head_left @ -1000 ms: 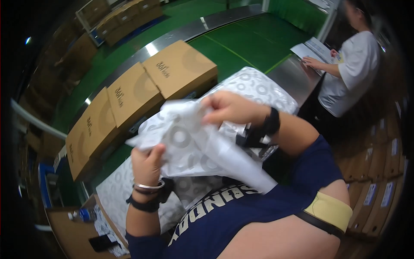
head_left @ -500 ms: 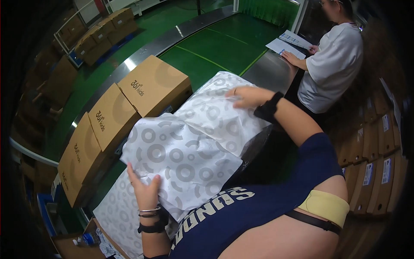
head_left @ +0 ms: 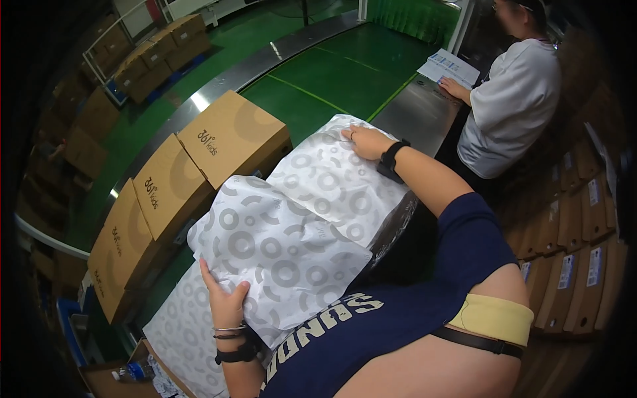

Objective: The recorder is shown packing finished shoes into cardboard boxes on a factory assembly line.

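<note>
Crumpled white wrapping paper (head_left: pixel 285 249) with grey ring patterns lies in front of me, its folds spread across the middle. A farther flap of the paper (head_left: pixel 325 176) reaches up and right. At that flap's far edge, my right hand (head_left: pixel 368 142) has its fingers closed on the paper. My left hand (head_left: pixel 227 300) rests against the near left side of the paper, thumb and fingers apart. Another patterned sheet (head_left: pixel 176 331) extends below it to the left. Dark, shiny plastic (head_left: pixel 396 232) shows under the right edge. What lies beneath the paper is hidden.
Several brown shoe boxes (head_left: pixel 229 136) stand in a row along the green conveyor (head_left: pixel 318 73). A person (head_left: pixel 511 99) in white stands at the far right with a hand on papers (head_left: pixel 448 66). Stacked boxes (head_left: pixel 570 278) are at right; a plastic bottle (head_left: pixel 136 371) lies in an open carton (head_left: pixel 99 379).
My right hand has come down onto the flap's far edge and closed on it, moving slightly left. The left hand stays nearly in place. The other person's papers have shifted.
</note>
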`<state>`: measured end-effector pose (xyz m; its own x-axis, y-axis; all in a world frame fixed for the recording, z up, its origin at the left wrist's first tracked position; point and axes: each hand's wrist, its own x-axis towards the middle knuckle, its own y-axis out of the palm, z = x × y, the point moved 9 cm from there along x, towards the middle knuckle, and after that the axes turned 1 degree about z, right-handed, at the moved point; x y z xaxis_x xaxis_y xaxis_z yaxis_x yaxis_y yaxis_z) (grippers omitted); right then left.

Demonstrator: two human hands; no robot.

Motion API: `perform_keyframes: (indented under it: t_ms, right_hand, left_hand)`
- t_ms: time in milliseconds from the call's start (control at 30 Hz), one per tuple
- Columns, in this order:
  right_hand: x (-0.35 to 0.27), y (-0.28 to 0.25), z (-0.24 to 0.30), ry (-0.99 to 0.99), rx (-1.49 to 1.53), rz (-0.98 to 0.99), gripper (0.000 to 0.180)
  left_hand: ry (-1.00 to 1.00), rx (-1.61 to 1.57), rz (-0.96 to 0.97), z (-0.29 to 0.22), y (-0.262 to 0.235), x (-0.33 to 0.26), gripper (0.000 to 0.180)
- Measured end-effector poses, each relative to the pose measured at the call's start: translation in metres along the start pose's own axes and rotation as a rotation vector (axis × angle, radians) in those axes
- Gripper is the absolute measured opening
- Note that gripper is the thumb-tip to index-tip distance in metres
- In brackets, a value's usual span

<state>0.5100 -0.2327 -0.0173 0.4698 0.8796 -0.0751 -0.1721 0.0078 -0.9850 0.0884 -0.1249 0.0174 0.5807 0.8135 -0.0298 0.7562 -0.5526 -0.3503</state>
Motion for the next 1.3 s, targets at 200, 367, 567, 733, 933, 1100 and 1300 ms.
perform_keyframes:
  t_ms: [200,367,567,733,933,1100,1300]
  right_hand:
    - [0.040,-0.022,-0.035,0.103,-0.153,-0.053,0.023]
    - [0.036,-0.012,-0.014,-0.089,0.029,-0.085,0.027]
    - [0.039,0.003,-0.032,0.085,0.426,0.127,0.031]
    - [0.040,0.027,-0.042,0.118,0.124,0.178,0.025]
    - [0.025,0.006,-0.022,0.140,-0.218,-0.061,0.024]
    - [0.028,0.004,-0.024,0.107,-0.252,-0.085,0.022]
    - [0.039,0.002,-0.022,0.215,-0.355,-0.072,0.018]
  left_hand:
    - [0.005,0.035,0.001,-0.002,0.001,0.002,0.088]
    - [-0.019,-0.075,0.015,-0.004,0.004,0.000,0.087]
    - [-0.019,-0.103,0.016,0.000,0.006,0.001,0.087]
    - [0.001,-0.062,0.006,0.000,0.004,0.001,0.087]
    - [-0.015,-0.075,0.000,0.002,0.002,0.001,0.088]
    - [-0.018,-0.094,-0.006,0.002,0.003,0.002,0.087]
    - [-0.023,-0.126,-0.017,0.000,0.004,0.002,0.088]
